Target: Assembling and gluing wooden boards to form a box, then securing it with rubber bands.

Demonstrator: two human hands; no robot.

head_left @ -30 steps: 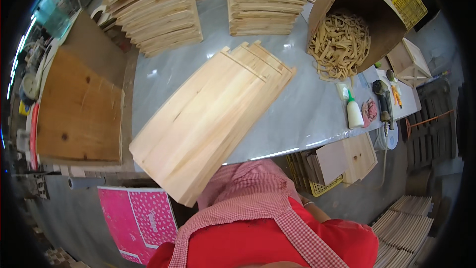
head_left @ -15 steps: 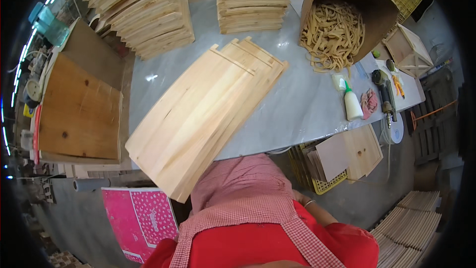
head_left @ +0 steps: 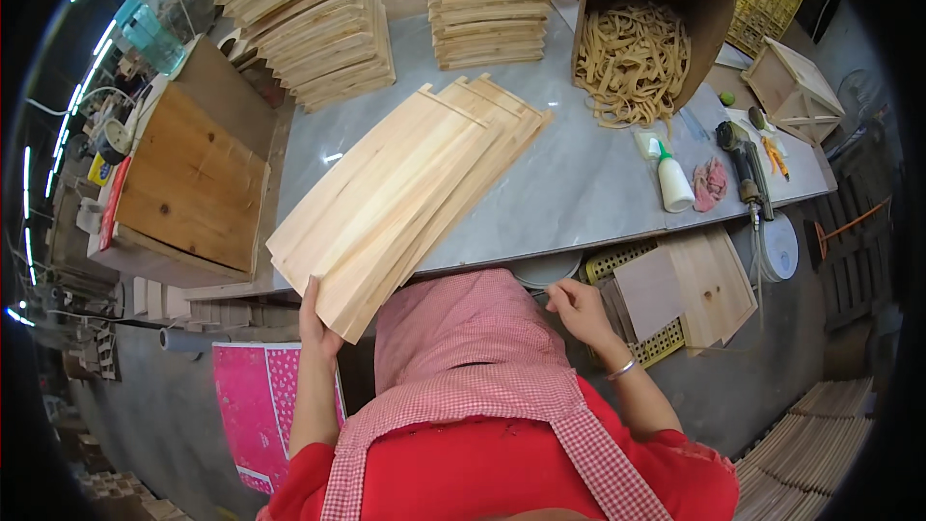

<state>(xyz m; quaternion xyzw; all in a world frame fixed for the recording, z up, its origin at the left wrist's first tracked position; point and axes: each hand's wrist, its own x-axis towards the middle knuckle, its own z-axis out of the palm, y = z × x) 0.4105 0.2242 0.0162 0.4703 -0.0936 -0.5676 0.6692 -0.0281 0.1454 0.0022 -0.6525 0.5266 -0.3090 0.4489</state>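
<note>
boards point(head_left: 391, 198) held by left hand point(head_left: 320, 324)

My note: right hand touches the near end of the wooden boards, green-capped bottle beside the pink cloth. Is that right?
Wrong hand: the head view shows the left hand touching the near end of the wooden boards, not the right hand. The green-capped bottle is indeed beside the pink cloth.

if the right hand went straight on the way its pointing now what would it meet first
Probably the near edge of the grey table, ahead of the right hand; depth is unclear, so it might pass below the tabletop instead.
</note>
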